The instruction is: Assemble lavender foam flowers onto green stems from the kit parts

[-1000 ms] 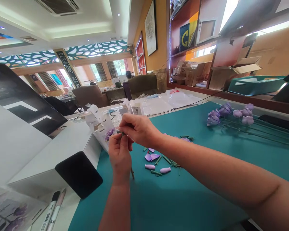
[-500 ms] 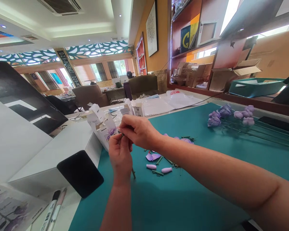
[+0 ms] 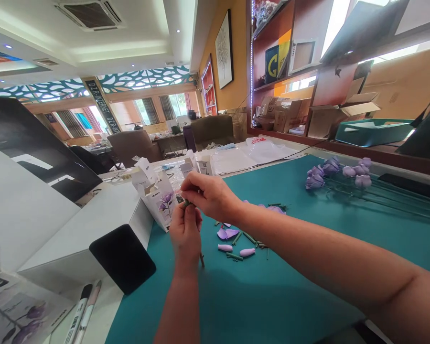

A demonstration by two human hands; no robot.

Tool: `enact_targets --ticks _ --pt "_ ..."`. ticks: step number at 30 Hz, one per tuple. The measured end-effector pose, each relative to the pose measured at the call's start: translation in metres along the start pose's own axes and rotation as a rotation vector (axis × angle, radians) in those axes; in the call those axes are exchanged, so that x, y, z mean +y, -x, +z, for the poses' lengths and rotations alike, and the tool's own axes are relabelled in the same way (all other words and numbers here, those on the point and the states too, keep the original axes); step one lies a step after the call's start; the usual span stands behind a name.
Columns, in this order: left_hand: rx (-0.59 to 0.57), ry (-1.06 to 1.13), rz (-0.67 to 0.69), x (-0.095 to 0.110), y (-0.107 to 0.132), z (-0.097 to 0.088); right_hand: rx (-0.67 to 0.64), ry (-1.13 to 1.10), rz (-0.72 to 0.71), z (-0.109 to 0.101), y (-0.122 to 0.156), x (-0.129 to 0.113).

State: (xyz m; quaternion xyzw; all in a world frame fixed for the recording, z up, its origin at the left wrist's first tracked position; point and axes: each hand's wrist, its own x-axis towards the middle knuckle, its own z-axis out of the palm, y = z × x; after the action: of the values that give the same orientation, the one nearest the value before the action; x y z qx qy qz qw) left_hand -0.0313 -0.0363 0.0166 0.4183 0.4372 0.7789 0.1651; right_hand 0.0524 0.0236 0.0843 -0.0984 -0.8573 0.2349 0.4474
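Note:
My left hand (image 3: pixel 185 231) is closed round a thin green flower stem (image 3: pixel 202 261), whose lower end shows below my wrist. A green tip of it pokes out above my left thumb. Right over that tip, my right hand (image 3: pixel 212 195) is closed in a pinch; what lies between its fingertips is hidden. Behind both hands stands an open white box (image 3: pixel 162 203) with a purple flower printed on it. On the teal mat, right of my left hand, lie purple petals (image 3: pixel 228 233), two pale purple buds (image 3: pixel 247 252) and several short green stem pieces (image 3: pixel 234 257).
Purple flowers (image 3: pixel 331 165) on long stems lie at the mat's far right. A black tablet-like slab (image 3: pixel 123 258) leans against a white box (image 3: pixel 82 224) on the left. Markers (image 3: pixel 79 313) lie near the front left. Plastic wrapping (image 3: pixel 261 150) covers the back of the table.
My hands have shifted slightly to the right, and the green tip above my left thumb shows more clearly. The camera view has tilted a little. The loose pieces lie as before.

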Motion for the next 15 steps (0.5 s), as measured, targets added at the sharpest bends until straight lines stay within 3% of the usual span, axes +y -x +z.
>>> enact_targets --ticks 4,15 --pt "0.018 0.003 -0.006 0.002 0.000 0.002 -0.035 -0.013 0.026 0.000 0.000 -0.001" --pt "0.035 0.023 -0.031 0.003 0.002 0.002 0.047 0.003 -0.029 0.010 0.004 0.000"
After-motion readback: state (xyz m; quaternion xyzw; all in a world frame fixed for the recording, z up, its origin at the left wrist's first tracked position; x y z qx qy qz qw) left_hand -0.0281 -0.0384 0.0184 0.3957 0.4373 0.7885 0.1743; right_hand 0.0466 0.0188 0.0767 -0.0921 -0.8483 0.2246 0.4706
